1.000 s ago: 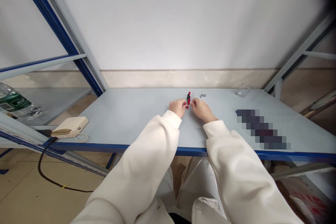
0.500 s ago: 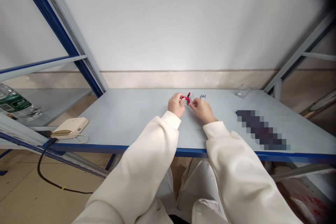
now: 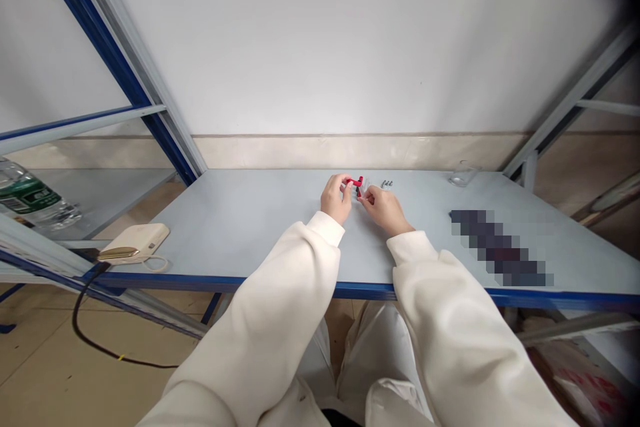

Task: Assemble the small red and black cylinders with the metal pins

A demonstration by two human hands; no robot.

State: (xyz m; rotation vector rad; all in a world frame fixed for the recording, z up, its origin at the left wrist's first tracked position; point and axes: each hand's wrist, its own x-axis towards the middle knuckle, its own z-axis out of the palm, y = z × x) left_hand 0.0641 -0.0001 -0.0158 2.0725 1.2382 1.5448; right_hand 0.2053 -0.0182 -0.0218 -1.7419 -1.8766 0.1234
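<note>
Over the far middle of the grey tabletop [image 3: 280, 227], my left hand [image 3: 336, 199] pinches a small red part [image 3: 356, 182], its fingers closed on the left end. Close by on the right, my right hand [image 3: 384, 207] has thumb and forefinger pressed together at a small red-and-black piece [image 3: 359, 193] just below the red part. Whether the two pieces are joined I cannot tell. Behind the right fingertips lies something small and clear [image 3: 367, 183]. Several small shiny metal pieces [image 3: 387, 184] rest on the table beyond my right hand.
A clear container [image 3: 463, 175] stands at the back right, with a pixelated dark object [image 3: 500, 250] nearer the front. On the left edge sits a cream box-shaped device [image 3: 135, 242] with a black cable [image 3: 80, 320]. A water bottle [image 3: 35, 197] lies on the left shelf.
The red part in my left hand has turned, its right end swinging up and away from my right fingertips. The red-and-black piece at my right fingers now shows apart below it.
</note>
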